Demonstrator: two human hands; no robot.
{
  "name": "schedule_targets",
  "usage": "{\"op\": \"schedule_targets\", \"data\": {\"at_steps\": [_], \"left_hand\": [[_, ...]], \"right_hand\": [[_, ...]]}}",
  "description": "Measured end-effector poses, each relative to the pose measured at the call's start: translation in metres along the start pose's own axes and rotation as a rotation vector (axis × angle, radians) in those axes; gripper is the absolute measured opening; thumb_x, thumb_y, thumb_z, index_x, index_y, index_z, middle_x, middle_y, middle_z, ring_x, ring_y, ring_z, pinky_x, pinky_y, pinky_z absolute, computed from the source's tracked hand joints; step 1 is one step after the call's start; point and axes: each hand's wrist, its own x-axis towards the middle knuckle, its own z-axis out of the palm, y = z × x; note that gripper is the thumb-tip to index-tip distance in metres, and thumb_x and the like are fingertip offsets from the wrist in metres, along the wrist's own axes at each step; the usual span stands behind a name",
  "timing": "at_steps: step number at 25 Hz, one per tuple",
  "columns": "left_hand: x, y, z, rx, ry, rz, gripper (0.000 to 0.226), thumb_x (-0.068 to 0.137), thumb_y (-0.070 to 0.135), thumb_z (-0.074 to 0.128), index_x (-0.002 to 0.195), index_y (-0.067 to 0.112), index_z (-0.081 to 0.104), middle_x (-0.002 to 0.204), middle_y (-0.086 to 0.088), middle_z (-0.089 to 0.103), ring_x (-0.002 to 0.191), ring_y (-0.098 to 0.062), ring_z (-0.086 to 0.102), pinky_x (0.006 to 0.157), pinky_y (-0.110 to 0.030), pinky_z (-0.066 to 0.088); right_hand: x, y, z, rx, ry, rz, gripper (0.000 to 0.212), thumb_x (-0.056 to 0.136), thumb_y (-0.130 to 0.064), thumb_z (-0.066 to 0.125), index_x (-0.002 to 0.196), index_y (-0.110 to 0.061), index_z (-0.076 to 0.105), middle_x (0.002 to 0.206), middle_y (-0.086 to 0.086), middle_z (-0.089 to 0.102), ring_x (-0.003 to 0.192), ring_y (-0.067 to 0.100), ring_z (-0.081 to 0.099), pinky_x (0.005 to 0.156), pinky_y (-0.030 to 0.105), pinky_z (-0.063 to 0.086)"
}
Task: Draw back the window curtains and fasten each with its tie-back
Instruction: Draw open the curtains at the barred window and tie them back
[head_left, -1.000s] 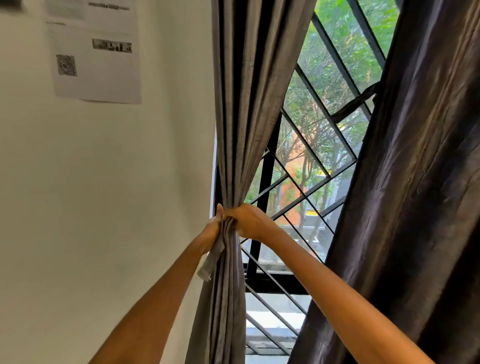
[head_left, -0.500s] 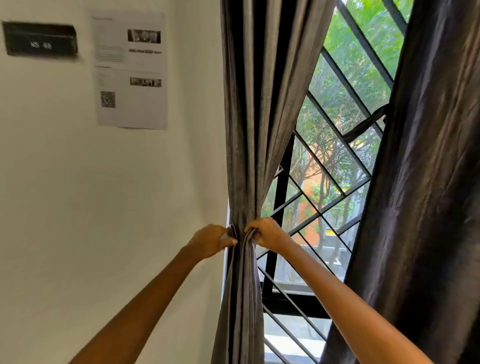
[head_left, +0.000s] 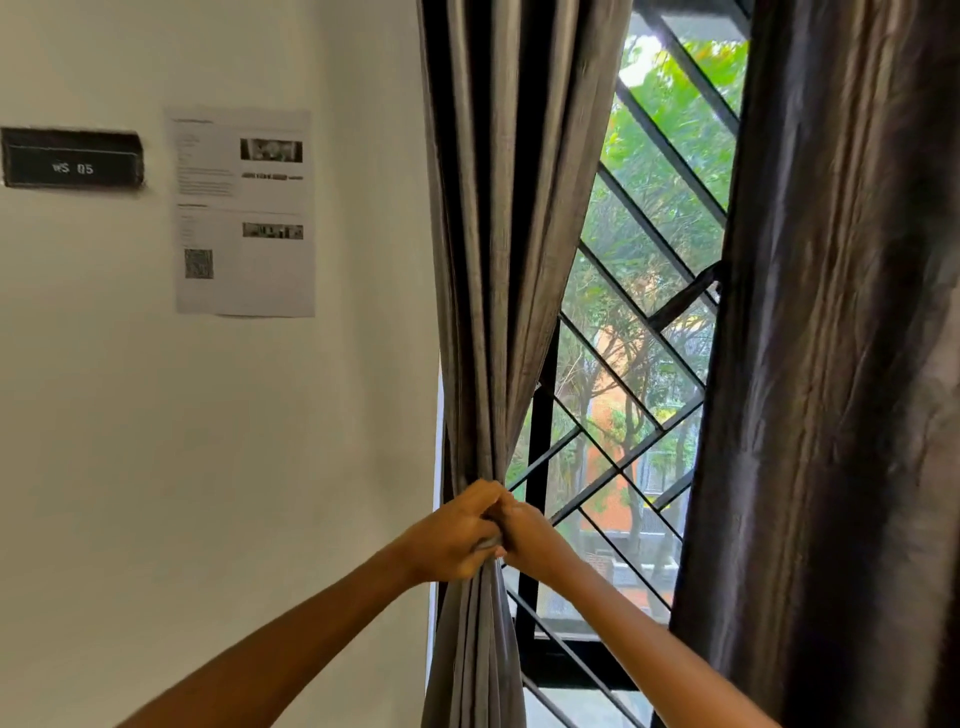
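The left curtain (head_left: 498, 260) hangs gathered into a tight column at the left edge of the window (head_left: 639, 322), just beside the white wall (head_left: 208, 467). Its long axis runs straight up and down, and it narrows to a waist where the hands meet it, then falls away below them toward the bottom edge of the view. The left hand (head_left: 451, 535) and the right hand (head_left: 524, 535) are closed round that waist from opposite sides, knuckles touching in front of the fabric, so the bundle passes vertically between them. A small grey strip shows between the fingers at the lower edge of the grip; it is probably the tie-back (head_left: 487, 544), though too little of it shows to be sure how it is wound or whether it is already fastened. Both hands are clenched on fabric; which one has the strip and which the curtain itself I cannot tell.

The relation that matters, as I judge it: the band must go across the bundle, at right angles to its upright axis, and both hands are already on it, equally near. The step in hand looks like the closing of this tie.

The right curtain (head_left: 831, 364) hangs loose and dark along the window's right edge, well apart from the hands, with the right forearm passing nearer to it. A dark strap (head_left: 691, 296) crosses the grille beside it, possibly its own tie-back.
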Motion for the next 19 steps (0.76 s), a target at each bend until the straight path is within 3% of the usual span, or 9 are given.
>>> {"op": "schedule_targets", "data": {"at_steps": [3, 7, 9, 11, 14, 16, 19], "left_hand": [[0.009, -0.003, 0.002, -0.122, -0.074, -0.039, 0.012, 0.083, 0.013, 0.061, 0.088, 0.001, 0.063, 0.115, -0.012, 0.054, 0.103, -0.015, 0.053, 0.096, -0.026, 0.045], [0.025, -0.011, 0.001, -0.076, -0.181, -0.139, 0.026, 0.084, 0.024, 0.06, 0.098, 0.004, 0.069, 0.124, -0.008, 0.055, 0.111, -0.018, 0.055, 0.097, -0.029, 0.045], [0.024, -0.017, 0.0, -0.152, -0.13, -0.221, 0.032, 0.082, 0.026, 0.057, 0.104, 0.005, 0.067, 0.116, -0.011, 0.06, 0.105, -0.021, 0.058, 0.093, -0.028, 0.047], [0.018, -0.026, -0.001, -0.24, -0.027, -0.32, 0.033, 0.083, 0.026, 0.054, 0.104, 0.004, 0.066, 0.108, -0.011, 0.065, 0.097, -0.017, 0.061, 0.087, -0.025, 0.047], [0.007, -0.038, 0.007, -0.271, 0.023, -0.383, 0.031, 0.087, 0.029, 0.05, 0.103, 0.008, 0.066, 0.1, -0.008, 0.067, 0.089, -0.01, 0.059, 0.081, -0.02, 0.045], [0.009, -0.039, 0.01, -0.295, 0.039, -0.383, 0.036, 0.086, 0.035, 0.05, 0.104, 0.007, 0.066, 0.101, -0.01, 0.068, 0.092, -0.016, 0.062, 0.084, -0.026, 0.049], [0.014, -0.033, 0.016, -0.391, 0.097, -0.389, 0.046, 0.076, 0.039, 0.057, 0.101, 0.002, 0.067, 0.097, -0.015, 0.068, 0.086, -0.014, 0.064, 0.081, -0.027, 0.049]], "right_hand": [[-0.006, 0.005, 0.002, -0.013, -0.023, 0.012, 0.016, 0.088, -0.002, 0.049, 0.092, 0.003, 0.063, 0.097, 0.022, 0.064, 0.093, 0.03, 0.061, 0.073, 0.019, 0.037], [-0.011, 0.017, 0.003, 0.011, 0.026, 0.055, 0.026, 0.084, -0.005, 0.05, 0.106, -0.002, 0.063, 0.097, 0.02, 0.067, 0.087, 0.034, 0.063, 0.073, 0.03, 0.046], [-0.017, 0.021, 0.005, -0.005, 0.078, 0.063, 0.038, 0.087, -0.009, 0.052, 0.124, -0.007, 0.051, 0.091, 0.017, 0.067, 0.079, 0.031, 0.063, 0.066, 0.031, 0.046], [-0.024, 0.022, 0.008, 0.0, 0.137, 0.039, 0.043, 0.091, -0.015, 0.051, 0.132, -0.014, 0.038, 0.082, 0.012, 0.066, 0.069, 0.024, 0.06, 0.056, 0.022, 0.04], [-0.02, 0.023, 0.001, -0.008, 0.201, -0.013, 0.028, 0.094, -0.013, 0.048, 0.122, -0.009, 0.05, 0.085, 0.011, 0.063, 0.072, 0.022, 0.056, 0.059, 0.023, 0.038], [-0.012, 0.027, -0.005, -0.07, 0.237, -0.092, 0.023, 0.088, 0.003, 0.049, 0.107, -0.003, 0.059, 0.087, 0.013, 0.062, 0.078, 0.02, 0.049, 0.063, 0.029, 0.042], [-0.002, 0.027, -0.011, 0.087, 0.341, -0.128, 0.023, 0.084, 0.009, 0.045, 0.09, -0.006, 0.062, 0.081, 0.008, 0.061, 0.076, 0.012, 0.047, 0.066, 0.02, 0.038]]}}
